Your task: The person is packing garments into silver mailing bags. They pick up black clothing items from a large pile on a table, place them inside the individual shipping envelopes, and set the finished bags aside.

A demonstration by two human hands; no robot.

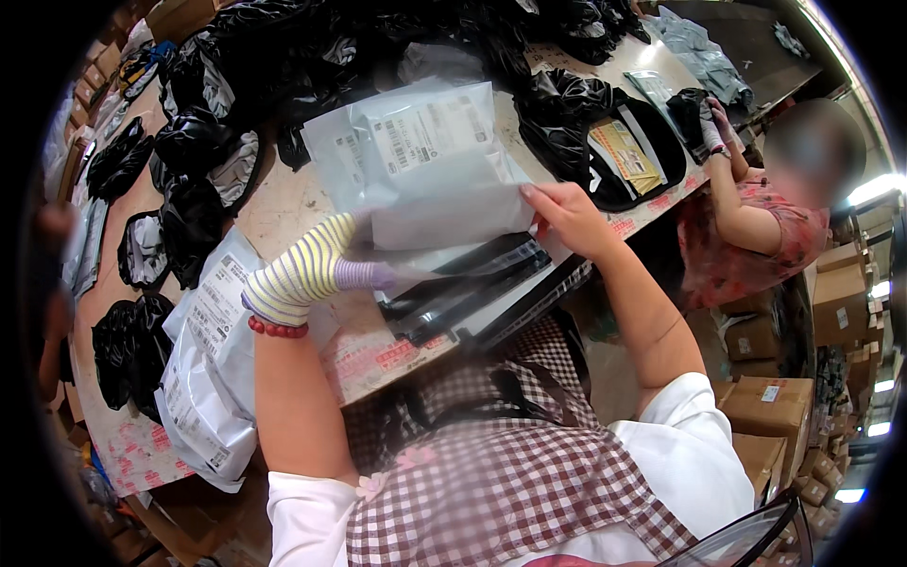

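A pale grey plastic mailing bag [437, 180] with printed labels is held up over the table in front of me. My right hand [572, 217], bare, pinches its right edge between thumb and fingers. At the lower left of the bag is my left hand [307, 267], in a yellow-and-white striped glove with purple fingertips. Its thumb lies along the near edge and its fingers go partly out of sight at the bag. Below the bag, flat black plastic pieces [472, 288] lie at the table's near edge. More filled mailing bags [213, 350] lie beside my left forearm.
Black plastic-wrapped bundles [198, 142] crowd the table's left and far side. At right lies an open black bundle with a yellow printed card [625, 156]. A co-worker in a red patterned top [756, 227] handles a black item there. Cardboard boxes [770, 406] stand at right.
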